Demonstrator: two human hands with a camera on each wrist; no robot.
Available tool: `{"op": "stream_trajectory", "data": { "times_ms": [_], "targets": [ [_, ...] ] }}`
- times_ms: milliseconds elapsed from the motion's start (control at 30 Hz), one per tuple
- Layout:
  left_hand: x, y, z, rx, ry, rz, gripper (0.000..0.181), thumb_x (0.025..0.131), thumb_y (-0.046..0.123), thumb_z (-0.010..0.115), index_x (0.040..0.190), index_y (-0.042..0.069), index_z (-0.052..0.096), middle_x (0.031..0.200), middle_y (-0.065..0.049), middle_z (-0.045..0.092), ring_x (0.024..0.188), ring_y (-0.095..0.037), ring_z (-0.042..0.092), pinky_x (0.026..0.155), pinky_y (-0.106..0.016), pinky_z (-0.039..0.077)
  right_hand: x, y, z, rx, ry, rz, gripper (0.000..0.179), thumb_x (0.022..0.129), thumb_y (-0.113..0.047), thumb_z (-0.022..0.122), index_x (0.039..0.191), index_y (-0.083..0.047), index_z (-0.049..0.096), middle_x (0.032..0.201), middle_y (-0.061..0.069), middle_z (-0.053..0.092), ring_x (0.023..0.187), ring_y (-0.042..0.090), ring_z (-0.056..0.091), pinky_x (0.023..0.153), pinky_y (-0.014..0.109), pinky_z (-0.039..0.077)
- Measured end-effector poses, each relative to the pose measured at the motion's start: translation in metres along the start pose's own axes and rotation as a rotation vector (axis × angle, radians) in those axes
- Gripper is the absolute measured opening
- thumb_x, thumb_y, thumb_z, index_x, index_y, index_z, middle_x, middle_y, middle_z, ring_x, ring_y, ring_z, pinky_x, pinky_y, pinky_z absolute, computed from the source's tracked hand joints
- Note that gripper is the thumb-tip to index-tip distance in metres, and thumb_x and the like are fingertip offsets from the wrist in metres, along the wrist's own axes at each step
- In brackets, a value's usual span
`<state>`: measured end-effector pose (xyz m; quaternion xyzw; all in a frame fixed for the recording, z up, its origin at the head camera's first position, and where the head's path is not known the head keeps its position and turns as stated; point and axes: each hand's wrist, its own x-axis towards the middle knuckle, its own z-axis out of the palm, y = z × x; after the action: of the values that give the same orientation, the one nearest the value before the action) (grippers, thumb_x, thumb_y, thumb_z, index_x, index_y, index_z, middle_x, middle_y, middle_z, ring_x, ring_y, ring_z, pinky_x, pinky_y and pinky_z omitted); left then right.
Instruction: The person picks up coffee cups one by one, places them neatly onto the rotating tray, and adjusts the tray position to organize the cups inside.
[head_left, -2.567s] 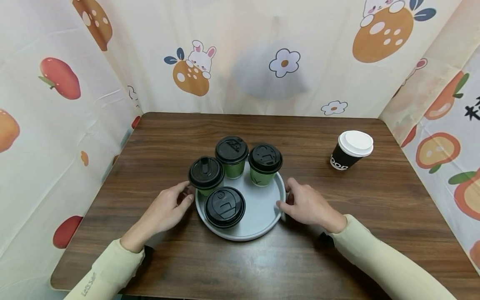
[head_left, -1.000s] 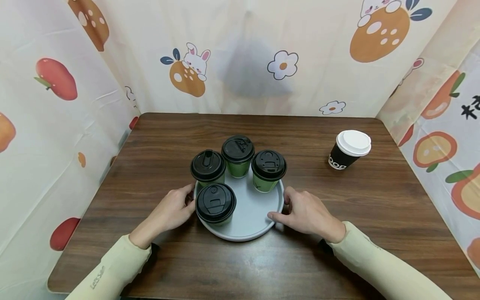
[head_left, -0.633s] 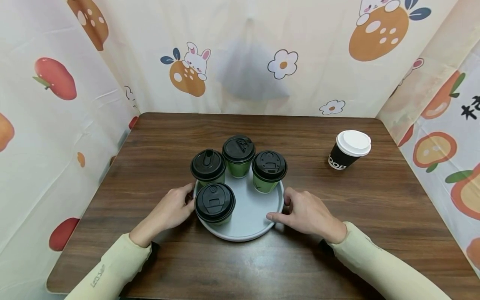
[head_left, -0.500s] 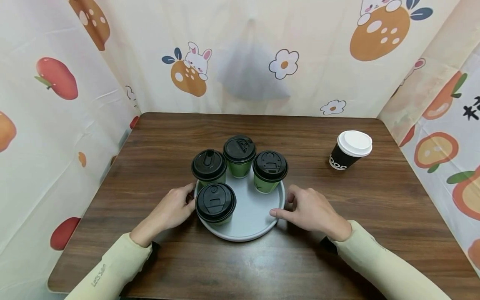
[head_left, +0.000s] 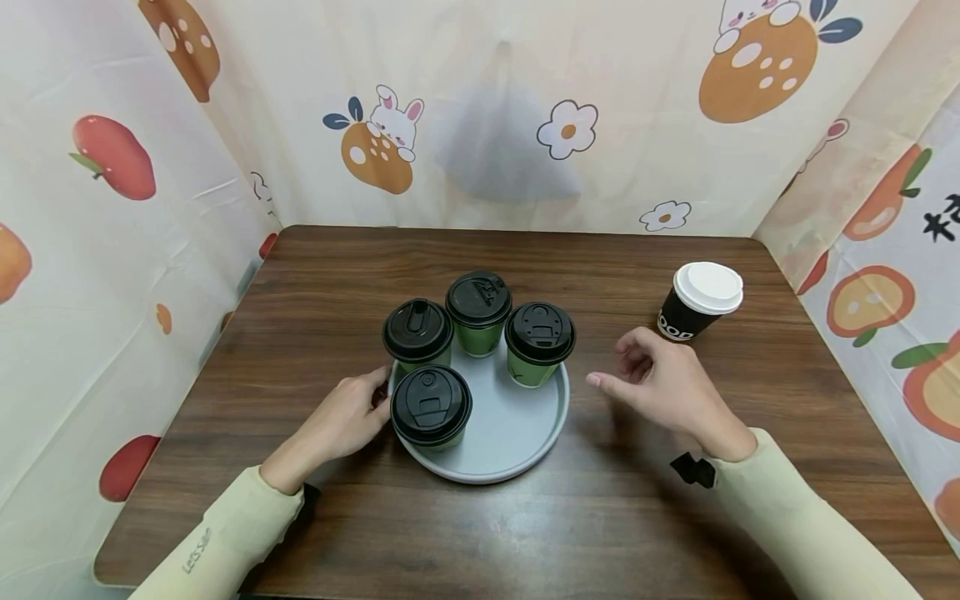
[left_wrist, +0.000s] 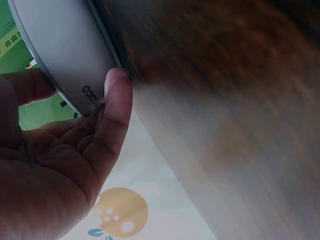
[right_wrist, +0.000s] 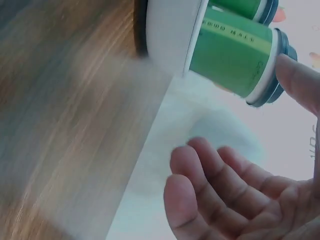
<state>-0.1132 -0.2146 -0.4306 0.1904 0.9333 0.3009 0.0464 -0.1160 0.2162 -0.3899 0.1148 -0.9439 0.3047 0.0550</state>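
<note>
A round pale grey tray stands on the table, bearing several green paper cups with black lids. These are a front-left cup, a left cup, a back cup and a right cup. My left hand grips the tray's left edge; in the left wrist view, the thumb is at the rim and fingers lie along the side wall. My right hand is in the air right of the tray, fingers loosely bent, holding nothing. A black paper cup with a white lid stands just beyond it.
The brown wooden table runs back to a patterned cloth curtain, with more curtain at the left and right sides. A dark band shows at my right wrist.
My right hand has let go of the tray's right edge and moved right and away, toward the black cup. The tray shifted slightly earlier, then stayed put. My left hand keeps its place on the edge.
</note>
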Motion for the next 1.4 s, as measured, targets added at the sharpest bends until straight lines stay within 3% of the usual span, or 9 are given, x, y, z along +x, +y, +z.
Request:
{"op": "stream_trajectory", "data": {
  "times_ms": [300,500,600,767,1033,1233,1400],
  "targets": [
    [0.0,0.001,0.0,0.002,-0.009,-0.002,0.02,0.102,0.019,0.06,0.115,0.004,0.062,0.081,0.003,0.058,0.072,-0.012,0.054,0.066,-0.032,0.045,0.002,0.013,-0.003,0.062,0.138,0.09,0.048,0.081,-0.049,0.083,0.108,-0.015,0.064,0.095,0.003,0.069,0.081,0.017,0.064,0.07,0.02,0.047],
    [0.0,0.001,-0.001,0.007,-0.012,-0.01,0.028,0.102,0.021,0.06,0.122,0.001,0.062,0.083,0.001,0.058,0.074,-0.014,0.054,0.068,-0.034,0.046,0.003,0.019,-0.001,0.089,0.285,0.131,0.053,0.08,-0.046,0.085,0.115,-0.013,0.062,0.105,0.002,0.065,0.085,0.023,0.066,0.073,0.022,0.049],
    [0.0,0.001,-0.001,0.009,-0.011,-0.011,0.03,0.103,0.021,0.06,0.124,0.0,0.061,0.083,0.001,0.058,0.074,-0.014,0.054,0.068,-0.034,0.046,0.005,0.02,0.0,0.094,0.369,0.144,0.056,0.079,-0.042,0.087,0.117,-0.01,0.063,0.106,0.001,0.064,0.084,0.019,0.063,0.074,0.021,0.048],
    [0.0,0.001,0.0,0.017,-0.007,-0.006,0.03,0.102,0.021,0.06,0.125,0.0,0.061,0.083,0.001,0.059,0.074,-0.014,0.055,0.069,-0.034,0.046,0.007,0.025,0.0,0.115,0.507,0.137,0.059,0.074,-0.033,0.092,0.117,-0.006,0.063,0.105,0.0,0.063,0.09,0.005,0.055,0.075,0.015,0.041],
    [-0.001,0.001,-0.001,0.02,-0.003,-0.009,0.03,0.102,0.019,0.06,0.125,0.0,0.061,0.083,0.001,0.059,0.074,-0.014,0.055,0.068,-0.034,0.046,0.01,0.036,-0.003,0.11,0.711,0.113,0.079,0.065,-0.028,0.096,0.129,-0.002,0.056,0.117,0.012,0.057,0.095,0.007,0.048,0.082,0.018,0.035],
    [-0.001,0.001,-0.001,0.017,0.0,-0.005,0.025,0.102,0.019,0.06,0.12,0.002,0.062,0.082,0.002,0.058,0.073,-0.014,0.054,0.067,-0.034,0.046,0.015,0.045,-0.008,0.101,0.779,0.082,0.089,0.065,-0.032,0.094,0.135,-0.002,0.049,0.134,0.008,0.05,0.115,0.018,0.04,0.093,0.031,0.029],
    [-0.001,0.001,-0.001,0.015,0.005,0.003,0.017,0.101,0.018,0.06,0.112,0.006,0.062,0.079,0.003,0.056,0.072,-0.013,0.053,0.066,-0.033,0.045,0.019,0.056,-0.012,0.118,0.788,0.143,0.095,0.063,-0.029,0.097,0.138,-0.002,0.046,0.133,0.007,0.048,0.117,0.017,0.038,0.097,0.032,0.028]
  ]
}}
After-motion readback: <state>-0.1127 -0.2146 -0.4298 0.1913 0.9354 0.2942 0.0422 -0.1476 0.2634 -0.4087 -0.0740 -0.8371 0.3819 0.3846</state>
